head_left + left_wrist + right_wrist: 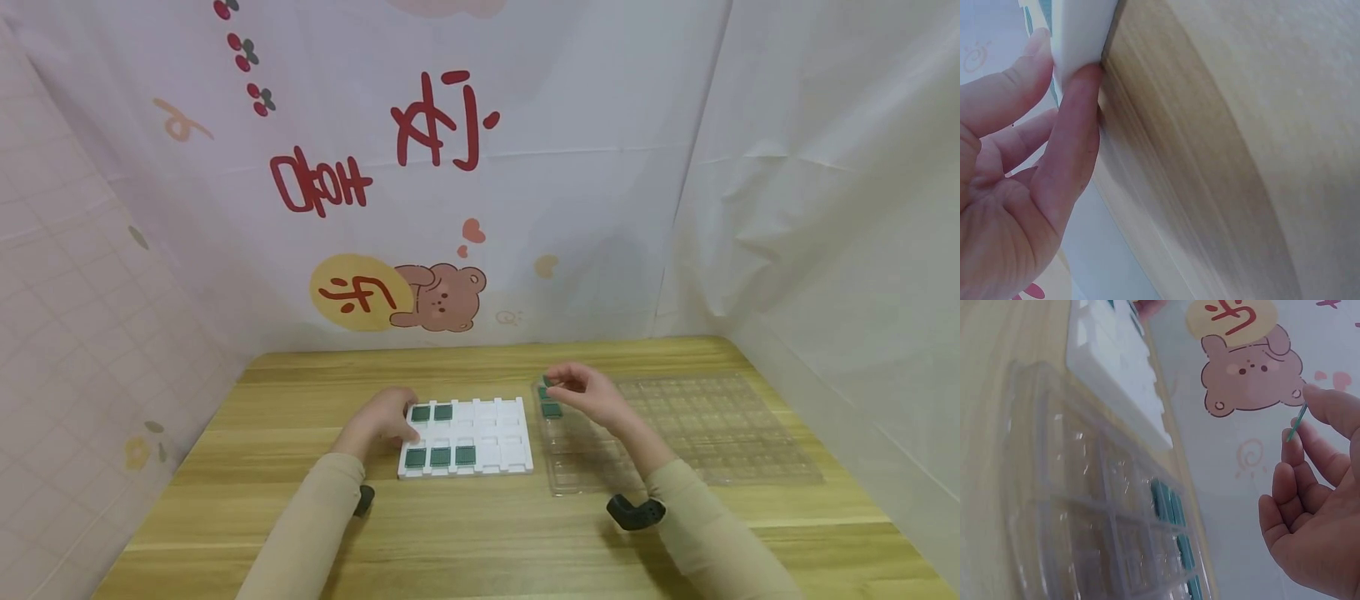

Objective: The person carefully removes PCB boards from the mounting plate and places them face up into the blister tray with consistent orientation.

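On the table lies a white tray [491, 433] with two rows of pockets. Two green circuit boards [443, 412] sit in its back row and three in its front row, all toward the left. My left hand [386, 417] grips the tray's left edge, thumb and fingers on the white rim [1085, 31]. Between right thumb and fingertips, my right hand [1319, 481] pinches another small green circuit board [1297, 422], seen edge-on. That hand [592, 398] is above the back left corner of a clear plastic tray [581, 482], where more green boards [551, 411] lie.
The clear plastic sheet of pockets [742, 425] extends to the right over the wooden table [480, 542]. A printed white curtain [585, 192] hangs behind the table and along both sides. Dark wrist devices [636, 512] show at the sleeves.
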Available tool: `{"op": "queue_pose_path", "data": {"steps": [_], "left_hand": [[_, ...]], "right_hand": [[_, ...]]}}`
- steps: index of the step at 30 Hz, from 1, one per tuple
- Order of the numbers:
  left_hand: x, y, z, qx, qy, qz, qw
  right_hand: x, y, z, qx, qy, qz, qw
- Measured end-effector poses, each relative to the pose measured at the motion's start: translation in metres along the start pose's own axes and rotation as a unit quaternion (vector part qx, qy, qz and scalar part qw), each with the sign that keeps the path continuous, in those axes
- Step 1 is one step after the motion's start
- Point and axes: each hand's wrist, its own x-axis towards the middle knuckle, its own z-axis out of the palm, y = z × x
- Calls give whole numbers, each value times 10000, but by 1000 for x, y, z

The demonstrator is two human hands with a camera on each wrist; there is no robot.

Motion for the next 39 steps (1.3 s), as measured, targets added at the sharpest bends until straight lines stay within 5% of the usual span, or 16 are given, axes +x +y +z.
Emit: {"op": "queue_pose_path", "data": {"steps": [16,25,34,39], "left_hand": [[-1,1,-1,-19,24,103,9999],[0,2,-2,5,-21,31,10000],[0,1,-1,-30,-30,48,10000],[0,2,-1,-46,-52,-19,10000]], "right_hand": [[-4,9,-19,-703,55,46,9975],[-1,21,-26,-1401,54,-448,9891],[3,36,-26,-2394,-113,-810,9675],[3,40,-25,-3083,-86,-961,9464]]}}
